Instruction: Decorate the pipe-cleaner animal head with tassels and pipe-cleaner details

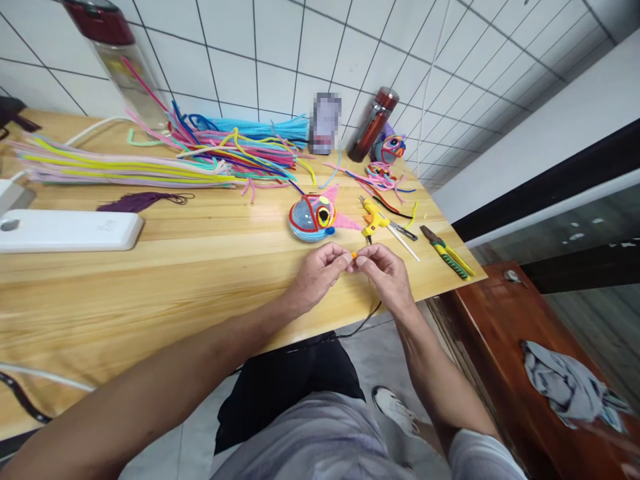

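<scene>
Between my two hands, over the table's front edge, is a small orange piece (355,255), mostly covered by fingers; it looks like a bit of pipe cleaner. My left hand (323,270) pinches it from the left, and my right hand (386,270) pinches it from the right. Just beyond the hands lies a clear round fish-like craft (305,219) with red outlines, a yellow-and-black eye, blue at its base and pink fins. A yellow glue gun (374,217) with a white glue stick (404,243) rests behind my right hand.
Pliers (447,252) and a black cutter (404,231) lie to the right. Bundled pipe cleaners (135,163) spread across the back left. A phone (326,123), a dark red flask (373,125) and another fish craft (387,148) stand by the wall. A white power bank (70,231) lies left.
</scene>
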`<action>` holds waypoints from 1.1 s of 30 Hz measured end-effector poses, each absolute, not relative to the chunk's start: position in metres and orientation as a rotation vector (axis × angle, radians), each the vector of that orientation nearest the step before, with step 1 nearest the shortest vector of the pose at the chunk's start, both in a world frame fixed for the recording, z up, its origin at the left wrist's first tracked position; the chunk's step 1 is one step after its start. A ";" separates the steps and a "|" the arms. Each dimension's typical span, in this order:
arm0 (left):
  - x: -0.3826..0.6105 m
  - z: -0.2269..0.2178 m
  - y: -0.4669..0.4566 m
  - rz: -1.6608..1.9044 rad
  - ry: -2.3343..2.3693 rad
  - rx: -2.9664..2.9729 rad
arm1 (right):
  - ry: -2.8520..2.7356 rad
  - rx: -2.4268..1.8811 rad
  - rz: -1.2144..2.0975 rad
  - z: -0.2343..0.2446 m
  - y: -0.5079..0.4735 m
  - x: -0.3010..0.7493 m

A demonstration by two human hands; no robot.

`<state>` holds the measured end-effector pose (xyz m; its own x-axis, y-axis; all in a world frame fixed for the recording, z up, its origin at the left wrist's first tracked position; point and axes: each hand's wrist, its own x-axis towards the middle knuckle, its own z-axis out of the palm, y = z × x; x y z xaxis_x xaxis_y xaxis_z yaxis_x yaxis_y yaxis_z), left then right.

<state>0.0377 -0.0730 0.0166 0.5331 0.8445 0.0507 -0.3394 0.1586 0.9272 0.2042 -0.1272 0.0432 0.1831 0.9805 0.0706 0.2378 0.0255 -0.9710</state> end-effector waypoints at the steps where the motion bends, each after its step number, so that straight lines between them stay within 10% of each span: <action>1: 0.038 0.016 -0.073 0.923 0.559 1.121 | -1.260 -1.432 0.901 0.043 -0.127 0.203; 19: 0.020 0.017 -0.042 1.653 1.082 1.689 | -1.935 -1.402 0.188 0.072 -0.060 0.193; 33: 0.020 -0.010 -0.020 1.439 1.135 2.085 | -2.123 -1.487 -0.164 0.066 -0.038 0.187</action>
